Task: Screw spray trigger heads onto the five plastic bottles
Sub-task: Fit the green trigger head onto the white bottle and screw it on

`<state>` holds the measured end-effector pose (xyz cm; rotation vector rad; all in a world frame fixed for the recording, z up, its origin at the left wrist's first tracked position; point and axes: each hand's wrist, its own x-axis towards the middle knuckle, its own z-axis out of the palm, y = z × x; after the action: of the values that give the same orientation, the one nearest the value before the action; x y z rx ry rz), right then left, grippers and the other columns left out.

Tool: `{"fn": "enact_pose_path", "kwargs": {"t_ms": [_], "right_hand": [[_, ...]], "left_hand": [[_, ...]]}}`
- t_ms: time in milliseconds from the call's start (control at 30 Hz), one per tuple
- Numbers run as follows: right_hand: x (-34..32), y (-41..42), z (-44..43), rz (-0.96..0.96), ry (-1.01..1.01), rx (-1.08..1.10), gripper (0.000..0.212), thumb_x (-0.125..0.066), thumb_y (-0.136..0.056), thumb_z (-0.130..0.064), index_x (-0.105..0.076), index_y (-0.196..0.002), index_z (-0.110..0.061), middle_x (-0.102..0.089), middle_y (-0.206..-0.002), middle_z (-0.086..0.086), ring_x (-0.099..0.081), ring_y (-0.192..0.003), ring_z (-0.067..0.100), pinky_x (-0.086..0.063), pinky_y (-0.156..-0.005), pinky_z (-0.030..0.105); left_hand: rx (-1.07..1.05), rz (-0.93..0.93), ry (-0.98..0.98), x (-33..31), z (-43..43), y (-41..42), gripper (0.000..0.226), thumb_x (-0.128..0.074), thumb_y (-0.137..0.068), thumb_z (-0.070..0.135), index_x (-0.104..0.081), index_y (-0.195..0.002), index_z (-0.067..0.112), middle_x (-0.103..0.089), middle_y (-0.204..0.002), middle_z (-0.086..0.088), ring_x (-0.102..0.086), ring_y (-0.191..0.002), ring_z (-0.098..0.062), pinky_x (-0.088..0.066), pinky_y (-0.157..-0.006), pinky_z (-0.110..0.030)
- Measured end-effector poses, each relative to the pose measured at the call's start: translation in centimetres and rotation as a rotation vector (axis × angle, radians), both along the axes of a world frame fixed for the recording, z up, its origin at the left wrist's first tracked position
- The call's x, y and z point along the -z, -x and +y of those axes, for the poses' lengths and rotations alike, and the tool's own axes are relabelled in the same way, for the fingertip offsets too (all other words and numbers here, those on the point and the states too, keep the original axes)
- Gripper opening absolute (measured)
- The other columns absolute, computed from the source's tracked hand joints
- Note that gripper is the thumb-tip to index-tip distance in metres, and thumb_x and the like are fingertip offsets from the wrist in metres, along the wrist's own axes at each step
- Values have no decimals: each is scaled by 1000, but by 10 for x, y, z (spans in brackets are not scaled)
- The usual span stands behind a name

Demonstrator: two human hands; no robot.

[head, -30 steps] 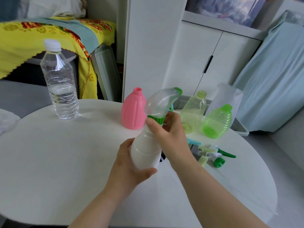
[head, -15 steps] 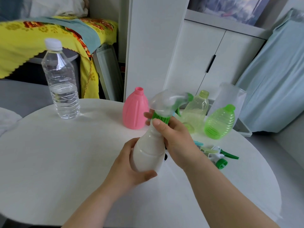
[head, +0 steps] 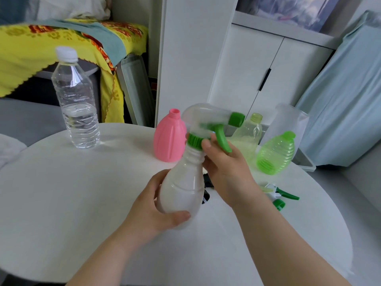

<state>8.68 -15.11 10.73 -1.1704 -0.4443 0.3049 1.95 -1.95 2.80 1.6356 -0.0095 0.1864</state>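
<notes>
Holding: white bottle (head: 181, 195), tilted, lifted above the round white bench (head: 61, 203).
Left hand (head: 152, 211): wrapped around the lower body of the white bottle, thumb across its front.
Right hand (head: 224, 168): closed on the bottle's neck, fingertips (head: 206, 144) at the green ribbed collar (head: 194, 141).
Spray trigger head (head: 208, 120): clear housing, green nozzle and green lever, seated on the white bottle's neck, nozzle pointing right; slightly blurred.
Pink bottle (head: 169, 139): upright on the bench just beyond the hands, neck open, no head.
Yellow-green bottle (head: 247, 139): beyond the right hand, partly hidden by the trigger lever, no head.
Bright green ribbed bottle (head: 276, 153): right of the right hand, leaning, no head.
Loose trigger heads (head: 278, 197): lying on the bench just right of the right wrist; count unclear.
Clear water bottle (head: 75, 100): upright, capped white, well left of the hands, partly filled.
Dark item (head: 207, 182): behind the white bottle, between the hands; cannot be identified.
</notes>
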Motion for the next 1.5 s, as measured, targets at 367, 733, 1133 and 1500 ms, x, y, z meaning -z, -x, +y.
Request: {"fn": "enact_pose_path", "kwargs": {"t_ms": [367, 733, 1133, 1500], "right_hand": [[-8, 2, 6, -85, 316, 283, 16, -73, -62, -22, -58, -67, -23, -53, -69, -1, -49, -69, 13, -43, -66, 28], [-8, -2, -6, 34, -12, -120, 22, -53, -73, -11, -65, -91, -12, -72, -85, -1, -65, -83, 12, -53, -77, 22], [-1, -7, -5, -9, 163, -43, 11, -61, -69, -27, -70, -74, -23, -72, -73, -9, -66, -76, 8, -54, -72, 24], [1, -10, 2, 17, 103, -13, 4, -57, -69, -17, -62, -68, -16, -65, -55, -6, -61, -54, 8, -50, -54, 19]], "left_hand": [[-4, 20, -131, 1, -3, 0, 72, -73, -32, 42, -42, -93, 65, -60, -98, 36, -52, -90, 18, -41, -66, 0], [113, 23, 1, -5, 5, 1, 70, -76, -32, 42, -51, -94, 61, -63, -100, 32, -61, -93, 5, -50, -68, -11], [127, 42, -98, -4, 6, 2, 71, -75, -33, 44, -48, -97, 59, -60, -102, 35, -57, -97, 9, -45, -77, -14], [-44, 53, -270, 0, 2, 1, 97, -72, -29, 47, -29, -115, 53, -44, -115, 26, -47, -104, 1, -37, -80, -16]]}}
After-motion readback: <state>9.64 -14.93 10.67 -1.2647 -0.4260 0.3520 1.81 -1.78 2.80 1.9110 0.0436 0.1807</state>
